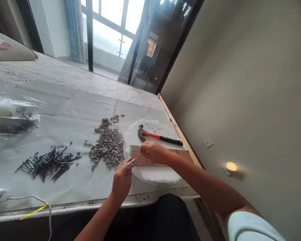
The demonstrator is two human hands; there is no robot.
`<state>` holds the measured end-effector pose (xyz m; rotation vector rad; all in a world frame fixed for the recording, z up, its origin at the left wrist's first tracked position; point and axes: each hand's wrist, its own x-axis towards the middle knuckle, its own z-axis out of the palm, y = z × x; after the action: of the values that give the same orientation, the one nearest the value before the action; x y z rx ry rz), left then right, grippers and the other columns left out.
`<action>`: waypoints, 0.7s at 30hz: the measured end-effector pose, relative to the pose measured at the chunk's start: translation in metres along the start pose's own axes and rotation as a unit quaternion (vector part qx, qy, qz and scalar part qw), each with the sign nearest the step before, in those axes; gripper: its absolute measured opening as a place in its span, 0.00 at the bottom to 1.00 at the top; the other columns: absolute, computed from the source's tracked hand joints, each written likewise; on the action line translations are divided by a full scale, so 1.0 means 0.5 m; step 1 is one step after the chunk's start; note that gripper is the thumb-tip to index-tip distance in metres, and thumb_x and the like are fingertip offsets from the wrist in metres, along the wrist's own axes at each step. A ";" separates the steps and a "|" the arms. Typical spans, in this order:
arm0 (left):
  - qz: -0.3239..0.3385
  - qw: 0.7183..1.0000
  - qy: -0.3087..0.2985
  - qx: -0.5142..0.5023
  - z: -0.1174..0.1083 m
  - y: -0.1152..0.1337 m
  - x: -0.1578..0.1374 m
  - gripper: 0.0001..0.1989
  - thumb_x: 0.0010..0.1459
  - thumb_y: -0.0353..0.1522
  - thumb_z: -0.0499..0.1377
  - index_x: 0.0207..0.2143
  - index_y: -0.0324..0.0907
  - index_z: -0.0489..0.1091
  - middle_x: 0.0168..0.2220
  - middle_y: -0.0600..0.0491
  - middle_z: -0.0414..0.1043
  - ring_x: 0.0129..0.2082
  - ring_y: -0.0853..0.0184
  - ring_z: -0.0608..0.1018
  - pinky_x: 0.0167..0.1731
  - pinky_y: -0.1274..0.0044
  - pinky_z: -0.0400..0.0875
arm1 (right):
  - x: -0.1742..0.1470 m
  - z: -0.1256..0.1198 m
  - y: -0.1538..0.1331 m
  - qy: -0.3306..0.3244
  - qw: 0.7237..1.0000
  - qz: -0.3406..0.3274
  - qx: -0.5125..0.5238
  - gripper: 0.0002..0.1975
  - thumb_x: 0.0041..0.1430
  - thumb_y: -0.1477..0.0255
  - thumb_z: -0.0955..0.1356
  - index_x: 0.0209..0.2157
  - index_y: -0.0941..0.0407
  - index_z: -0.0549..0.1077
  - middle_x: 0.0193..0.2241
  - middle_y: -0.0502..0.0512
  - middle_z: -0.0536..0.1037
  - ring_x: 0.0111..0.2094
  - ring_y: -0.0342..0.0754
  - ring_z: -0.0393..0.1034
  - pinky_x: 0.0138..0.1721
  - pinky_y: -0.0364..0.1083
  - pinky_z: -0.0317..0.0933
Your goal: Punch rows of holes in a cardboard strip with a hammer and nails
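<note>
My left hand (122, 177) is closed at the near left corner of a brown wooden board (150, 162), its fingertips around a small whitish piece (132, 161) whose kind is unclear. Over the board, my right hand (153, 152) pinches a thin, nail-like piece (139, 158) that points down at the surface. A short row of small pale dots (135, 150) shows near the board's left end. Beneath the board lies a rough white foam slab (155, 175). Just beyond my right hand, a claw hammer (160, 136) with a red and black handle rests on the foam.
Left of the foam is a heap of grey gravel (107, 145). Farther left lie a pile of dark nails (50, 162) and a clear plastic bag (13, 115). A white cable (32, 197) crosses the near left edge. A wall (240, 100) rises on the right.
</note>
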<state>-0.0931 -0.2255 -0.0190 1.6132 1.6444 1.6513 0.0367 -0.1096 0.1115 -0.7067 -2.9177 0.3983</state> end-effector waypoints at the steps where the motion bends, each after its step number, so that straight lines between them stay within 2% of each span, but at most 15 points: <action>1: -0.036 0.999 0.001 -0.033 -0.005 0.011 -0.001 0.16 0.63 0.36 0.47 0.41 0.42 0.72 0.43 0.47 0.76 0.48 0.61 0.74 0.47 0.68 0.69 | -0.001 0.004 -0.018 -0.022 0.999 -0.032 0.011 0.03 0.59 0.75 0.65 0.32 0.58 0.71 0.31 0.54 0.75 0.31 0.43 0.67 0.31 0.40 0.55; 4: -0.135 0.978 -0.026 -0.154 -0.017 0.039 -0.002 0.17 0.61 0.41 0.49 0.34 0.40 0.71 0.33 0.48 0.76 0.35 0.62 0.77 0.36 0.72 0.70 | -0.001 0.024 -0.057 -0.049 0.996 -0.074 0.017 0.05 0.61 0.72 0.65 0.33 0.58 0.71 0.32 0.54 0.75 0.32 0.43 0.67 0.32 0.40 0.55; 8: -0.218 0.912 -0.087 -0.337 -0.016 0.050 -0.001 0.20 0.56 0.47 0.53 0.22 0.40 0.63 0.19 0.54 0.66 0.21 0.70 0.69 0.26 0.76 0.66 | 0.005 0.049 -0.061 -0.036 0.997 -0.061 0.009 0.04 0.59 0.74 0.66 0.34 0.59 0.72 0.32 0.54 0.75 0.32 0.43 0.67 0.33 0.41 0.56; 10: -0.246 0.882 -0.101 -0.388 -0.013 0.046 -0.001 0.20 0.54 0.48 0.55 0.22 0.41 0.62 0.17 0.58 0.59 0.18 0.73 0.63 0.21 0.79 0.60 | 0.009 0.055 -0.045 -0.019 0.998 -0.054 0.023 0.06 0.57 0.74 0.67 0.38 0.58 0.73 0.31 0.53 0.75 0.32 0.43 0.67 0.33 0.40 0.57; 12: -0.261 0.869 -0.103 -0.407 -0.012 0.038 -0.001 0.20 0.53 0.48 0.56 0.25 0.40 0.63 0.16 0.60 0.56 0.17 0.74 0.59 0.19 0.80 0.57 | 0.010 0.058 -0.018 0.026 0.999 -0.023 0.019 0.08 0.58 0.74 0.66 0.40 0.58 0.73 0.31 0.53 0.75 0.32 0.42 0.68 0.34 0.40 0.57; 14: -0.252 0.884 -0.087 -0.383 -0.014 0.030 -0.003 0.19 0.55 0.48 0.54 0.28 0.40 0.65 0.16 0.60 0.55 0.16 0.74 0.59 0.18 0.80 0.56 | 0.010 0.059 0.016 0.073 0.996 0.033 -0.024 0.09 0.61 0.75 0.63 0.37 0.59 0.75 0.33 0.55 0.76 0.32 0.42 0.68 0.35 0.40 0.57; 15: -0.234 0.906 -0.071 -0.347 -0.016 0.026 -0.004 0.19 0.56 0.48 0.53 0.28 0.41 0.65 0.17 0.59 0.57 0.17 0.73 0.61 0.18 0.80 0.57 | 0.009 0.061 0.033 0.081 0.993 0.061 -0.058 0.10 0.61 0.76 0.62 0.35 0.59 0.75 0.34 0.57 0.75 0.33 0.43 0.68 0.35 0.41 0.57; 17: -0.167 0.958 -0.027 -0.232 -0.020 0.018 -0.005 0.18 0.60 0.45 0.50 0.27 0.41 0.66 0.20 0.55 0.64 0.21 0.71 0.67 0.23 0.78 0.63 | 0.007 0.068 0.061 0.048 0.987 0.090 -0.125 0.12 0.61 0.76 0.61 0.30 0.60 0.76 0.34 0.58 0.76 0.34 0.44 0.68 0.35 0.42 0.57; 19: -0.064 0.992 0.007 -0.104 -0.022 0.008 -0.006 0.16 0.62 0.40 0.47 0.29 0.42 0.67 0.30 0.50 0.73 0.33 0.66 0.74 0.34 0.74 0.69 | 0.008 0.079 0.075 -0.009 0.980 0.089 -0.179 0.13 0.61 0.77 0.61 0.29 0.60 0.75 0.33 0.58 0.76 0.34 0.46 0.68 0.35 0.42 0.57; 21: 0.039 0.999 0.015 -0.004 -0.020 -0.003 -0.006 0.13 0.63 0.35 0.47 0.34 0.43 0.69 0.42 0.48 0.75 0.48 0.62 0.73 0.46 0.67 0.68 | 0.010 0.091 0.076 -0.048 0.973 0.074 -0.214 0.12 0.61 0.77 0.61 0.30 0.61 0.75 0.34 0.59 0.76 0.36 0.47 0.69 0.35 0.43 0.57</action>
<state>-0.1009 -0.2323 -0.0186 1.6774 1.6056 1.7265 0.0410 -0.0848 0.0577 -0.9868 -3.0823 -0.2039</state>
